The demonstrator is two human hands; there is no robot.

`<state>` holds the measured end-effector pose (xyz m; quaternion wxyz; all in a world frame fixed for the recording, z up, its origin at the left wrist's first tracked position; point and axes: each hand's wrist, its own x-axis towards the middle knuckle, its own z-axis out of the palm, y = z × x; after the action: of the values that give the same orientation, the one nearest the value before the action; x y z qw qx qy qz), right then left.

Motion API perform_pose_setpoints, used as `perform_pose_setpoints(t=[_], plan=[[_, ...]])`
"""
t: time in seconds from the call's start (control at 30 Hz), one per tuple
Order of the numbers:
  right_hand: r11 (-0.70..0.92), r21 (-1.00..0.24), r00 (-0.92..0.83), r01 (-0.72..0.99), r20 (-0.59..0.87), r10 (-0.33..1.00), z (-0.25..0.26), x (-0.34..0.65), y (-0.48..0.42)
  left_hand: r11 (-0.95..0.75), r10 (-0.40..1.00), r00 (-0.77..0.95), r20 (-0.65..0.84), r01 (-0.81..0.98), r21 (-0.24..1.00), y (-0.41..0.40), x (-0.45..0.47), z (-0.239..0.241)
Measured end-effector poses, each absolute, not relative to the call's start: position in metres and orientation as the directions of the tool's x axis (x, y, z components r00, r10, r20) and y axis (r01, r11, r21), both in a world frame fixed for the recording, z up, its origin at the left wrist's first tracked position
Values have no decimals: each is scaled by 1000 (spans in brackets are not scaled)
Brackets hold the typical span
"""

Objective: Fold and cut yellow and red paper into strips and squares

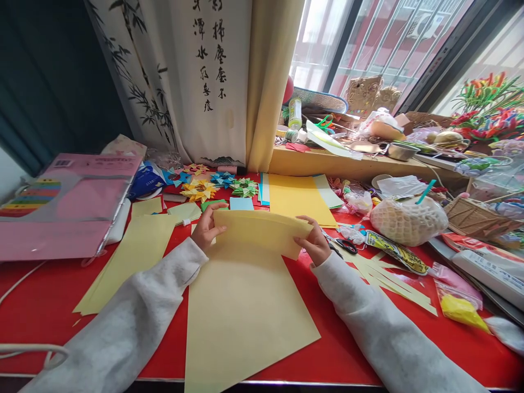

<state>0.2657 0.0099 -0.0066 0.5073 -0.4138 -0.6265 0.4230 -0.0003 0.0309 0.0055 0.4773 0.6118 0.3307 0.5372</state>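
Note:
A large pale yellow paper sheet lies on the red table in front of me, its far edge folded back toward me. My left hand pinches the left end of that folded flap. My right hand grips the flap's right end. Both hands are closed on the paper, and both arms wear grey sleeves.
More yellow sheets lie to the left, a darker yellow sheet behind. Folded paper stars sit near the curtain. A pink paper pack is at left. Scissors, yellow strips and clutter fill the right side.

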Motion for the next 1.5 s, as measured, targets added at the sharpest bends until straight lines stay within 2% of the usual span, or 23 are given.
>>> perform_pose_setpoints(t=[0.47,0.7,1.5], plan=[[303,-937,-25,172,303,953,-3,258,3,-271,943,194,272,-33,962,26,1,7],[313,-938,-36,147,311,950,-9,260,7,-291,941,158,301,-86,953,28,2,4],[406,-886,-63,222,402,913,-26,264,14,-187,971,152,185,-3,982,25,5,8]])
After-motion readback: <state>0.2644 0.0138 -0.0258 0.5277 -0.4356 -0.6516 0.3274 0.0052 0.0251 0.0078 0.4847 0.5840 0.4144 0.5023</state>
